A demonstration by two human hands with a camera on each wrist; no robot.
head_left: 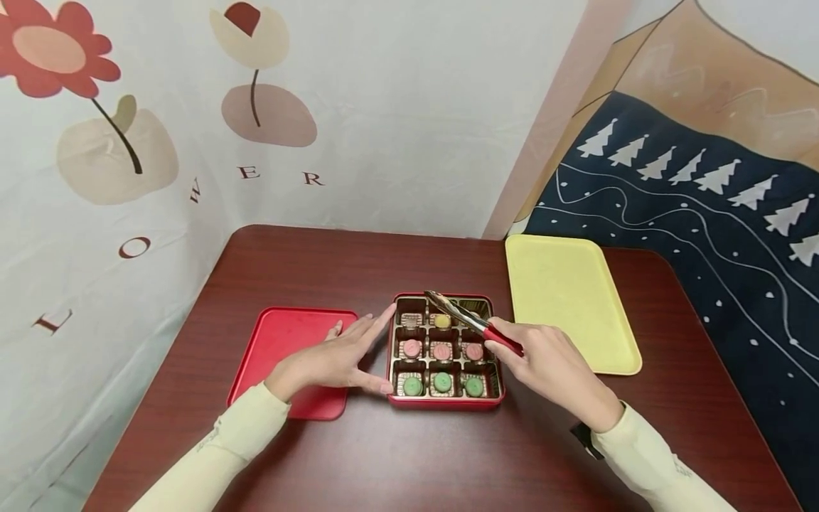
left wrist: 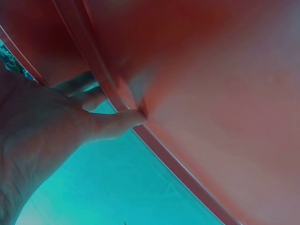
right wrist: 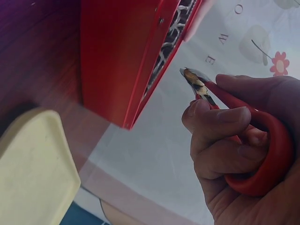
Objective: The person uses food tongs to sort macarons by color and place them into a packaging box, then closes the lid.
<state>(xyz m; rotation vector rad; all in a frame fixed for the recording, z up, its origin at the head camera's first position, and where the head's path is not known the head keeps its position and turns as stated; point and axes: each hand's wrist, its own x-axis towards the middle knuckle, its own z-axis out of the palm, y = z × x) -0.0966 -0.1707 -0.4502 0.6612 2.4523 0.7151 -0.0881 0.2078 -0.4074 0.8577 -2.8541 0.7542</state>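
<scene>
A red box (head_left: 446, 403) divided into compartments sits mid-table. It holds small round sweets in gold liners: a green row (head_left: 442, 382) in front, a pink row (head_left: 441, 351) in the middle, and a yellow sweet (head_left: 442, 322) in the back row. My right hand (head_left: 544, 353) grips red-handled metal tongs (head_left: 470, 317), whose tips reach over the back row; whether anything is between them I cannot tell. In the right wrist view the fingers wrap round the red handle (right wrist: 276, 164). My left hand (head_left: 342, 355) touches the box's left side with spread, straight fingers and thumb.
A red tray or lid (head_left: 275, 341) lies left of the box, partly under my left arm. To the right, a yellow tray (head_left: 557, 277) lies near the table's back edge. The brown table (head_left: 358, 263) meets a printed cloth backdrop (head_left: 409, 114) behind.
</scene>
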